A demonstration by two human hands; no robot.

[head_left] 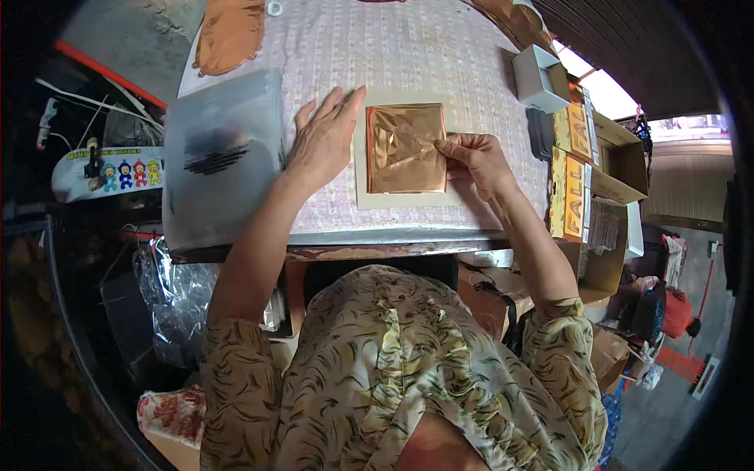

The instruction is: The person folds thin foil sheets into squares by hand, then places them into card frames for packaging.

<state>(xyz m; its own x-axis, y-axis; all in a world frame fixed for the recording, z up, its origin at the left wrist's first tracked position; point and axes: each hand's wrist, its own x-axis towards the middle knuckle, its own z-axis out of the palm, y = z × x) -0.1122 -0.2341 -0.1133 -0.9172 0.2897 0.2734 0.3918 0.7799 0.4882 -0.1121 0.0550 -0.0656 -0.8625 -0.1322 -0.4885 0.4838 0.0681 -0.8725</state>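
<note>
A shiny copper-coloured foil packet [404, 149] lies on a beige card [362, 169] in the middle of the cloth-covered table. My right hand [479, 161] pinches the packet's right edge between thumb and fingertips. To the left of the card, my left hand [326, 133] rests with its fingers spread and holds nothing. Beside its wrist is a stack of clear plastic sheets [224, 161] with dark marks across the middle.
A copper-coloured piece [229, 35] lies at the table's far left, near a small white ring [274, 9]. On the right stand a white open box [542, 78], yellow printed boxes [572, 188] and a cardboard box [620, 157]. The table's front edge [377, 250] is near my body.
</note>
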